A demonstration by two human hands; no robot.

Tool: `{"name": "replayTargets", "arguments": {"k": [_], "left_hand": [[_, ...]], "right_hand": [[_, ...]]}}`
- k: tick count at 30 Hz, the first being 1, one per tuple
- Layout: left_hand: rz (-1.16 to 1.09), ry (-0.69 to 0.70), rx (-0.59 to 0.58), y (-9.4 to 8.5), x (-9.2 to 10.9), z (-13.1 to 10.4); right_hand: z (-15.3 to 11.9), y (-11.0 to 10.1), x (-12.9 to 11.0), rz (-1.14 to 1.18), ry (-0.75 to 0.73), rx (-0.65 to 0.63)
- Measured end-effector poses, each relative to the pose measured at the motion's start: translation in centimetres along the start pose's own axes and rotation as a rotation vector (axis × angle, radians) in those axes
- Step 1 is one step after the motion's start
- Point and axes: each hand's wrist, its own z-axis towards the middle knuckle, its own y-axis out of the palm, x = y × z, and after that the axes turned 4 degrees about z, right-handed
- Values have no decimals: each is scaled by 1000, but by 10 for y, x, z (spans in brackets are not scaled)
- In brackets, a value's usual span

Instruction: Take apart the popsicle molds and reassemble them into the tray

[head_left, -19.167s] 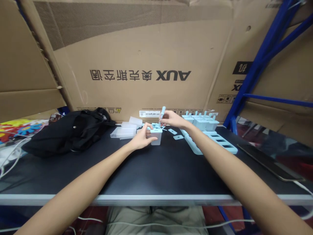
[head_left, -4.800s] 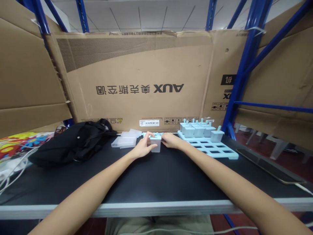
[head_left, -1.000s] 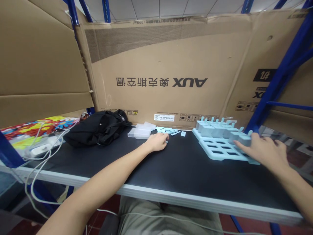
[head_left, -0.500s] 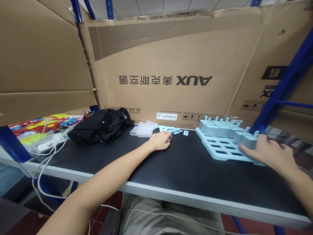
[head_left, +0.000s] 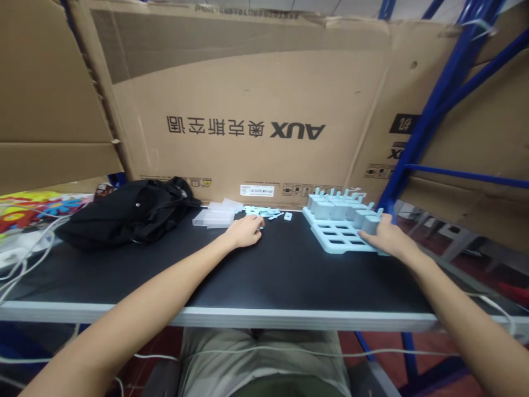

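Note:
Light blue popsicle molds [head_left: 339, 209] with upright sticks fill the back and right parts of a light blue rack [head_left: 339, 247], whose front left openings are bare. My right hand [head_left: 388, 237] is closed round the mold at the rack's front right corner. Near the middle of the black table, my left hand [head_left: 246, 231] rests with its fingers curled in front of a pile of small light blue sticks [head_left: 264, 211]; what its fingertips hold, if anything, is hidden. A loose square piece [head_left: 288, 216] lies right of the pile. Clear plastic boxes [head_left: 215, 216] are just left of the pile.
A black bag [head_left: 124, 215] lies on the left of the black table [head_left: 264, 281]. White cables [head_left: 37, 248] and colourful items [head_left: 41, 209] are at the far left. A large cardboard sheet [head_left: 231, 82] stands behind, and blue shelf posts [head_left: 433, 121] rise at the right.
The camera view has turned to the right, so everything appears further left. Both hands keep nearly the same places relative to the rack and the pile.

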Motion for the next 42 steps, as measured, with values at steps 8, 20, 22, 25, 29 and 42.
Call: {"name": "replayTargets", "arguments": {"k": [8,20,22,25,29,42], "left_hand": [[6,2,-14,-2,1,0],[7,4,-9,1,-6,3],[-9,14,13,3,-10,4],[-54,27,61,8,-12,5],[-73,43,60,3,-10,6],[246,-252,-269,-72,-91,-21]], "right_hand": [[1,0,1,3,26,-17],[-30,-40,-30,-7,-47,606],[-27,-51,-65,20,-220,623],[-10,-48,-129,10,-552,347],[14,-14,-199,-66,-687,45],[-31,12,-242,177,-1329,-202]]}}
